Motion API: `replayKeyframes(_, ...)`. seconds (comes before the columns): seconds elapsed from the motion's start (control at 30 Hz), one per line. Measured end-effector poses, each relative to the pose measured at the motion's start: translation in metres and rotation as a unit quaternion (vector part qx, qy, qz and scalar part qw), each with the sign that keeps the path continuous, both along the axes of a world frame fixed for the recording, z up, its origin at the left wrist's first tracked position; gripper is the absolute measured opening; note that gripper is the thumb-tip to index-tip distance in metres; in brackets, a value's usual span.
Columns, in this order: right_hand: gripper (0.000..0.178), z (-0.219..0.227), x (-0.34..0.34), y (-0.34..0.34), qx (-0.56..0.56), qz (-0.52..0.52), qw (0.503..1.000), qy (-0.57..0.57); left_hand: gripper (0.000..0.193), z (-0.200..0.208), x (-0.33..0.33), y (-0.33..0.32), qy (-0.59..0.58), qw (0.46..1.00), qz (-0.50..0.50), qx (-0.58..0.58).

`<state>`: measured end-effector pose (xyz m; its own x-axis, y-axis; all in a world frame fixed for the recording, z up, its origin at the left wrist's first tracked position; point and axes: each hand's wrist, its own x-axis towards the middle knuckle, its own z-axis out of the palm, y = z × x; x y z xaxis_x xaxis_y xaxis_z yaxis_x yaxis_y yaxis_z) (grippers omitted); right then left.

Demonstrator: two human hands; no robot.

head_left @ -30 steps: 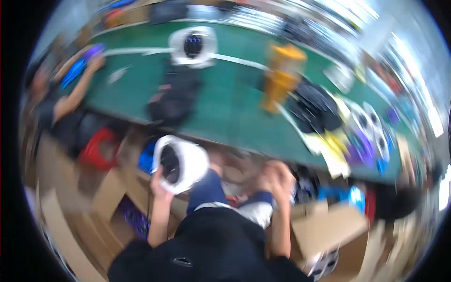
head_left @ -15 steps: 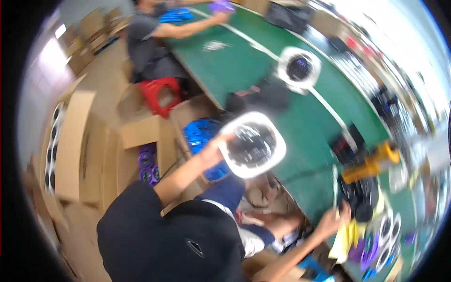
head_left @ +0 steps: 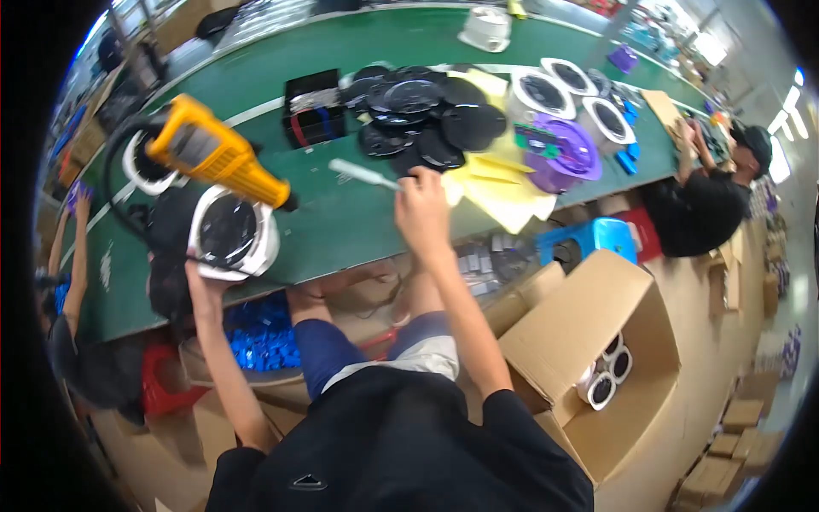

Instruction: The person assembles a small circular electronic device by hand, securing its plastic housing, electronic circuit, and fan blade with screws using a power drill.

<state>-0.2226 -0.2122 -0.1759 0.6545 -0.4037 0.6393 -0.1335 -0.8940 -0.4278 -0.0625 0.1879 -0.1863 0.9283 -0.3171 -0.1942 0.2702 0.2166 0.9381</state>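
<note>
Raised to green tabletop (head_left: 337,213), right hand (head_left: 426,213) grips slender white stick (head_left: 360,174); left hand (head_left: 205,294) holds white plastic housing (head_left: 265,239), black face (head_left: 227,229) seemingly fitted; round black discs (head_left: 414,96) remain loose.

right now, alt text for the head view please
A person's left hand holds a white housing with a dark round face while the right hand holds a slim pale tool, at a green workbench with black discs and a yellow corded tool.
</note>
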Motion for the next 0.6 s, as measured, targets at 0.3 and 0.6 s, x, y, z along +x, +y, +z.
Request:
replayKeyframes(0.3, 0.022, 0.015, -0.007, 0.015, 0.087, -0.048, 0.990, -0.098, 0.044, 0.011, 0.001, -0.071, -0.436, 0.854, 0.130, 0.254)
replayKeyframes(0.6, 0.031, 0.054, -0.087, 0.047, 0.177, 0.161, 0.960, 0.149, 0.056, 0.031, 0.019, -0.080, -0.303, 0.952, 0.016, 0.033)
